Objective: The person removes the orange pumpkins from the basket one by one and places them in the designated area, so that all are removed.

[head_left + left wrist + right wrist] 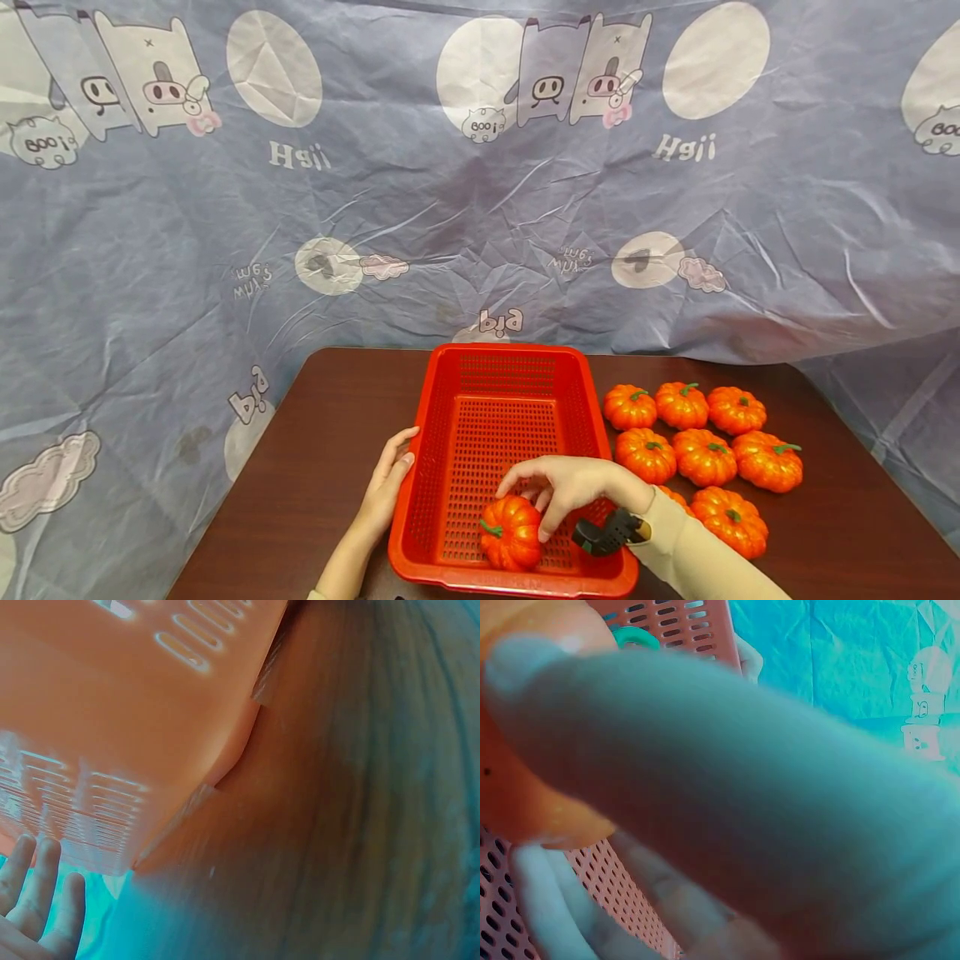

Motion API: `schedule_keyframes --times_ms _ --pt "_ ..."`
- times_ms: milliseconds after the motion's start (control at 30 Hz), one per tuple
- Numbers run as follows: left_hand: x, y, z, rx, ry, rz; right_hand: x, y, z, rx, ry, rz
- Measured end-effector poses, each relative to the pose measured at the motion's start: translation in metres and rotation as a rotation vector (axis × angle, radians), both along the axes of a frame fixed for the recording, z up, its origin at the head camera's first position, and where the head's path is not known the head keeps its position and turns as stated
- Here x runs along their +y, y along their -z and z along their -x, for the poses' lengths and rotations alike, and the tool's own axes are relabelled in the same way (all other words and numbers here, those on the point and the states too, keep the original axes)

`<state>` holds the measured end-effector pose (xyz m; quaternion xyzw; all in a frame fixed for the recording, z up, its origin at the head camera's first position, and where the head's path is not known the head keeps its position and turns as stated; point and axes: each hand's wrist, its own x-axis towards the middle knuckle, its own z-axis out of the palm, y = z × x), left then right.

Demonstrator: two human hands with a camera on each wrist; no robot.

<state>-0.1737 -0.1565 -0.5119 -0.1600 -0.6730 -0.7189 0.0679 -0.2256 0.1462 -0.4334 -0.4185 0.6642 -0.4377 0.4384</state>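
Observation:
A small orange pumpkin (510, 537) with a green stem sits low in the near end of the red plastic basket (517, 581). My right hand (573, 487) grips it from above and the right, fingers over the far side and thumb on the right side. In the right wrist view the thumb lies across the pumpkin (525, 802), with other fingers beneath it. My left hand (386, 487) touches the basket's left side, its fingertips and thumb at the rim. The left wrist view shows fairly straight, spread fingers (45, 889) beside the slotted outer wall.
Several more orange pumpkins (705, 457) stand in rough rows right of the basket, some partly hidden behind the right forearm. All are on a dark brown wooden table (300, 483). A grey-blue printed cloth (450, 208) hangs behind. A black wrist device (603, 533) is on the right wrist.

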Motion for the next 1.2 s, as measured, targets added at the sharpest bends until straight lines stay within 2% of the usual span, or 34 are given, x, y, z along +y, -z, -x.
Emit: schedule_keyframes --times_ms 100,333,567,700,967,1133,1200 --pt "-0.001 0.0 0.0 0.001 0.006 -0.001 0.0 0.0 -0.002 -0.011 0.035 0.003" --pt "-0.001 -0.001 -0.001 -0.009 0.006 -0.007 0.0 -0.001 -0.004 0.147 0.054 0.002" --pt "0.0 0.0 -0.001 -0.006 -0.007 -0.002 0.001 -0.005 -0.009 0.202 0.085 -0.044" --pt "0.0 0.0 -0.001 -0.006 -0.005 -0.004 0.002 -0.007 -0.011 0.236 0.089 -0.032" --pt "0.001 0.001 -0.001 -0.005 0.004 -0.004 0.01 -0.021 -0.017 0.321 0.167 0.093" --pt "0.0 0.0 0.0 -0.011 0.004 0.002 0.022 -0.031 -0.021 0.341 0.239 0.209" --pt "-0.001 -0.001 0.0 -0.009 0.0 0.006 0.029 -0.035 -0.023 0.324 0.274 0.255"
